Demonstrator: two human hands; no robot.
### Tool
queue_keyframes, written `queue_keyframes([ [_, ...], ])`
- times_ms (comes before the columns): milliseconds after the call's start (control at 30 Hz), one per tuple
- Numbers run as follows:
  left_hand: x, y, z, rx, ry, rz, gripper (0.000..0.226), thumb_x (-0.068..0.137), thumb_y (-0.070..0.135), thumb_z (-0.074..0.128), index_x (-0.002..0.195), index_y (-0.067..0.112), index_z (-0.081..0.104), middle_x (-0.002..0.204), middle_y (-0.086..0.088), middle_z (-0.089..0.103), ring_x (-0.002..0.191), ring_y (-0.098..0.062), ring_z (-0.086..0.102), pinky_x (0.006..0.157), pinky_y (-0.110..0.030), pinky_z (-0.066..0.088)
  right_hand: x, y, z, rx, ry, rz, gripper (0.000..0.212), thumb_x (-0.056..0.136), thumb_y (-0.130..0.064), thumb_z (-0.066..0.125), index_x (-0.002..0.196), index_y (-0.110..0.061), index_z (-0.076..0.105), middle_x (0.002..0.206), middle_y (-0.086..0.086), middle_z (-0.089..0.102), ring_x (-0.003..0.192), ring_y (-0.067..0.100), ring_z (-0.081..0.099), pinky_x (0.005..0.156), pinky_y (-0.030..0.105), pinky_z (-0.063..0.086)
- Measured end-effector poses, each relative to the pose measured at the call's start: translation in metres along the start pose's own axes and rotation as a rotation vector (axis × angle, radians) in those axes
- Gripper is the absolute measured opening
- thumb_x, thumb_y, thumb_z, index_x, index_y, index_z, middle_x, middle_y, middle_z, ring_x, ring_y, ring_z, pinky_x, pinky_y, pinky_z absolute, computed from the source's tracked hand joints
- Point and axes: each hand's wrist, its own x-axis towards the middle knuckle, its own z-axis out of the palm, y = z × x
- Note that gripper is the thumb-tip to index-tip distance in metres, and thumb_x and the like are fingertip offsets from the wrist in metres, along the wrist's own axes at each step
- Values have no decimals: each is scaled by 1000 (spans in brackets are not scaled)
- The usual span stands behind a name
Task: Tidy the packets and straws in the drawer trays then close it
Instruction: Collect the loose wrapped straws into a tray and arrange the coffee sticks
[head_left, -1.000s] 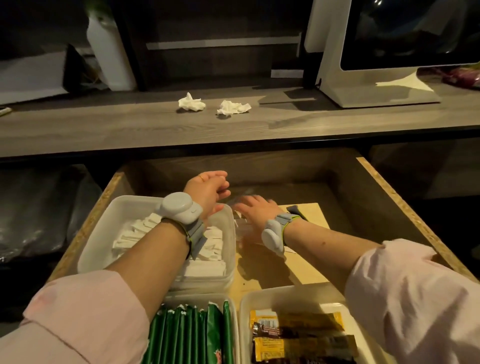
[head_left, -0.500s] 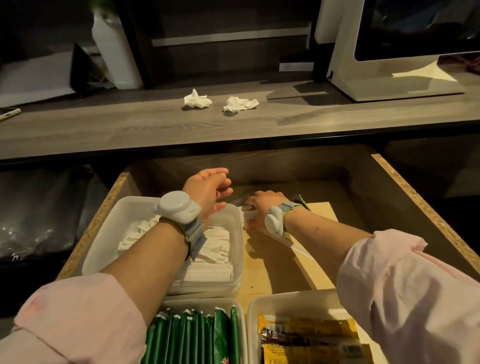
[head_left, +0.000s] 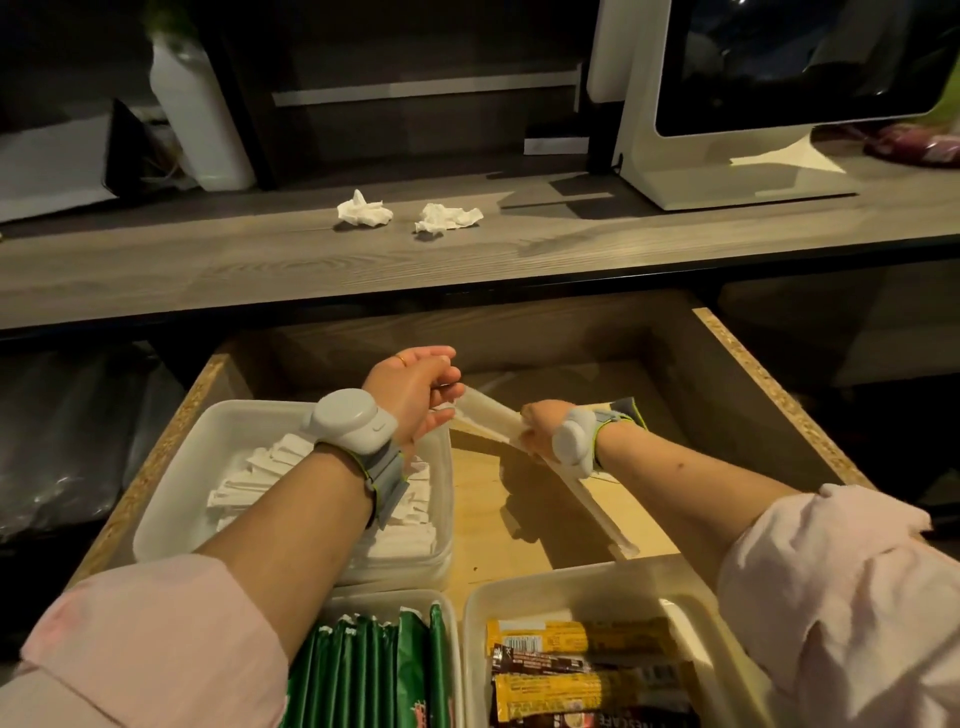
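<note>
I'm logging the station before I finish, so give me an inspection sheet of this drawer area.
Surface: open wooden drawer, bare floor between trays.
Job's things: bundle of white paper-wrapped straws held aslant over the floor; white plastic tray of white paper packets; green packets and yellow-brown sachets in nearer trays.
Clutter: two crumpled white tissues on the grey wooden counter.
Hands: right hand grips the bundle; left hand holds its far end.
Cables: nothing seen.
Surroundings: white-framed monitor and white bottle behind.

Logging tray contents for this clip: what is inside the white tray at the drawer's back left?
White paper packets lie piled in the tray. The left forearm and wristband cover its middle, so what is beneath them cannot be seen.
</note>
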Motion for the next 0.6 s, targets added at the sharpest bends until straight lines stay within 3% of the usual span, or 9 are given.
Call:
queue_keyframes([
  [67,-1,-5,4,8,-18,-33,14,95,16,50,98,18,63,81,-3,63,77,-13,62,74,-29,54,-8,4,-6,117,68,-29,31,95,-21,50,120,-2,55,95,7,57,85,19,54,84,37,50],
  [167,-3,-6,17,7,8,-134,11,96,15,49,91,13,58,84,-5,58,78,-14,59,77,-30,52,-23,5,-15,427,84,-104,23,94,-17,50,114,-6,53,85,5,60,77,19,58,72,32,52],
  [300,-1,-5,29,13,21,-191,36,94,10,50,130,7,49,120,-11,58,116,-21,56,92,-35,48,-39,6,-21,738,120,-167,18,98,-20,49,115,-17,50,80,2,59,71,12,58,70,25,53],
  [400,2,-13,37,163,-59,-89,60,88,23,59,143,21,35,130,-5,53,115,-19,51,88,-38,48,-50,6,-19,859,100,-179,20,97,-20,50,117,-18,51,77,1,58,72,12,57,70,23,52],
  [533,-2,-18,53,84,-91,-86,39,90,31,56,126,18,51,120,-6,61,111,-24,56,91,-43,46,-62,6,-13,863,-6,-196,12,98,-24,49,100,-21,60,78,0,60,74,12,57,81,32,47],
  [600,-6,-18,59,25,-115,-62,27,93,32,53,115,18,58,120,-7,63,109,-27,59,94,-44,49,-65,4,-11,805,-13,-199,18,98,-28,48,103,-18,62,80,1,62,78,14,59,86,37,46],
])
